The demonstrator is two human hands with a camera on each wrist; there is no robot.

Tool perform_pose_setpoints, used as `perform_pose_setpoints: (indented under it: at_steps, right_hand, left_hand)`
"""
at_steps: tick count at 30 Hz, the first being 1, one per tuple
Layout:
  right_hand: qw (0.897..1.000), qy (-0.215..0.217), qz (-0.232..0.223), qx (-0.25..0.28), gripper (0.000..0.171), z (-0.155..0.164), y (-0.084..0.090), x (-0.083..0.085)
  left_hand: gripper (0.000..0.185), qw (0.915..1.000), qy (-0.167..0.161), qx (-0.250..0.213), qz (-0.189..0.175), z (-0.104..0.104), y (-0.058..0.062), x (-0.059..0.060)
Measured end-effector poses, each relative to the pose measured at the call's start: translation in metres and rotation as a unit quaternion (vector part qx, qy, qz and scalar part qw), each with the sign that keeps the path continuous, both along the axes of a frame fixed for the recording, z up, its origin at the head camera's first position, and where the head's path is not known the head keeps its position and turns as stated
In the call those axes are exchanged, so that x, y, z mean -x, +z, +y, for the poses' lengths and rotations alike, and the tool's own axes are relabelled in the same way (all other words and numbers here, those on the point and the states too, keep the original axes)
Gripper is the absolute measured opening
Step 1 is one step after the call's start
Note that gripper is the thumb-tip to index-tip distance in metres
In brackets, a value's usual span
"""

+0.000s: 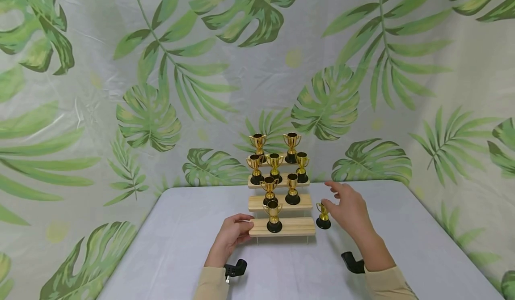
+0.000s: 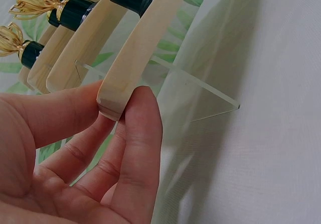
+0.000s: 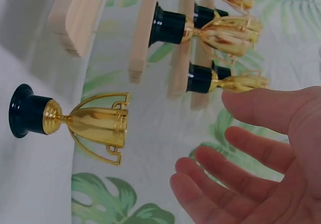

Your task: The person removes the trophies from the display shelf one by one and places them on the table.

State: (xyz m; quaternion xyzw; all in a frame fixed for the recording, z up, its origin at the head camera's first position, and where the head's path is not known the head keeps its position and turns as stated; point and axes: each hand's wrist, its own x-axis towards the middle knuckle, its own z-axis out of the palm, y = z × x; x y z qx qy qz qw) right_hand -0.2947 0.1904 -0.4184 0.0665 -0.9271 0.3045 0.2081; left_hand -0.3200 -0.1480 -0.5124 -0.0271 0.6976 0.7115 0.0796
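The small gold trophy cup point(image 3: 80, 121) stands upright on the table point(image 1: 173, 233), just beside the right end of the lowest wooden shelf plank point(image 1: 295, 227), its long axis vertical. My right hand point(image 1: 351, 208) is the nearer one: the cup lies below its fingertips and toward the plank. Those fingers are spread and loosely bent, holding nothing. From overhead my thumb overlaps the cup's rim, yet the wrist view shows them apart; how deep that gap runs, I can't quite judge. My left hand point(image 1: 230, 235) pinches the plank's far left end.
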Motion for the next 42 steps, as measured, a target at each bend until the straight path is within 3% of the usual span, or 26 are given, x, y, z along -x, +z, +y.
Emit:
perform_pose_setpoints:
  at_steps: [5,10,22,35,42]
  right_hand:
    - [1.000,0.009,0.018,0.012,0.052,-0.008,0.004,-0.006]
    - [0.999,0.030,0.027,0.017,0.052,-0.017,0.007,-0.011]
    - [0.996,0.064,0.062,0.015,0.053,-0.041,-0.002,-0.016]
    - [0.991,0.121,0.049,0.030,0.049,-0.069,-0.012,-0.021]
    - [0.988,0.132,0.080,0.018,0.051,-0.087,-0.013,-0.019]
  left_hand:
    - [0.035,1.0000,0.002,0.004,-0.003,-0.002,0.003,-0.002]
    - [0.034,1.0000,0.005,0.000,-0.006,-0.004,-0.001,-0.001]
    - [0.031,0.9999,0.008,0.001,-0.011,-0.009,-0.005,-0.001]
    - [0.029,0.9999,0.005,-0.003,-0.011,-0.007,-0.007,0.000]
    - [0.035,0.9998,-0.001,-0.020,-0.006,-0.004,-0.008,0.005]
